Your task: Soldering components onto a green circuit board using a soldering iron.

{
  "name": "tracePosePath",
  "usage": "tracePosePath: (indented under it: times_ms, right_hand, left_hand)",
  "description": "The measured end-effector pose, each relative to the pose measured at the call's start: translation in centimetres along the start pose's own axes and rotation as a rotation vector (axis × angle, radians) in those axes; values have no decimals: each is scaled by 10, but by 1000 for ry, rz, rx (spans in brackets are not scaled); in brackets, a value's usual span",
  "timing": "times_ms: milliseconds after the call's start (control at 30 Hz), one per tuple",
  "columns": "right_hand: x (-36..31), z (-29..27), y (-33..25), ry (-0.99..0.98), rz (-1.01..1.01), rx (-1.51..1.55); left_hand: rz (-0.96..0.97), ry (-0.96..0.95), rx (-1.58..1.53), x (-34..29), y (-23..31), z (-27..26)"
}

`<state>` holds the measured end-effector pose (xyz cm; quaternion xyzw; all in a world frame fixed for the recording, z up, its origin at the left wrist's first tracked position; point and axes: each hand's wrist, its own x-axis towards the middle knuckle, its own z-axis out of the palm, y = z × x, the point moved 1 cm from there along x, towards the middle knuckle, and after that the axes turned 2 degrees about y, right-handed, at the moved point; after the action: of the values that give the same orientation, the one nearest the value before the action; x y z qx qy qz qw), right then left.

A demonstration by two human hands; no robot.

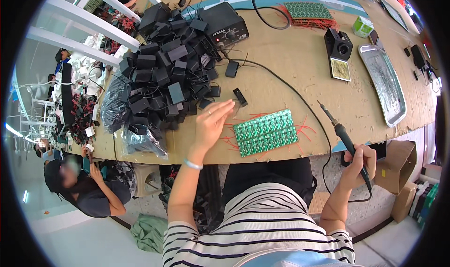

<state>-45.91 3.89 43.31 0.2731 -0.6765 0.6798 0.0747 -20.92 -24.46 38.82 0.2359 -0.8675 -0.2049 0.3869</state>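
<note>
My right hand (358,166) grips a soldering iron (345,138) by its dark handle, with the metal tip pointing up and left over the table. My left hand (213,124) is stretched out left of a green circuit board panel (266,133), its fingers extended and nothing visible in them. A small black open casing (240,97) lies just past those fingertips; whether they touch it I cannot tell. Red wires stick out from the panel's sides. Left of my left hand rises a big heap of black plastic casings (161,74), some with cables.
Behind the heap stands a black soldering station (222,25). An iron holder (338,46) with a cleaning pad, a metal tray (384,86) and another wired panel stack (308,12) occupy the right and far side. A cable (286,81) crosses the table. A co-worker (89,187) sits at left.
</note>
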Motion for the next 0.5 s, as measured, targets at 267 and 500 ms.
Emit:
tracePosePath:
  times_ms: [267, 500]
  right_hand:
    - [-16, 17, -5, -100, -9, -32]
    - [-50, 55, -3, -507, 150, 196]
  left_hand:
    - [-407, 366, -660, 10, 7, -32]
    - [-605, -153, -319, -40, 32, -47]
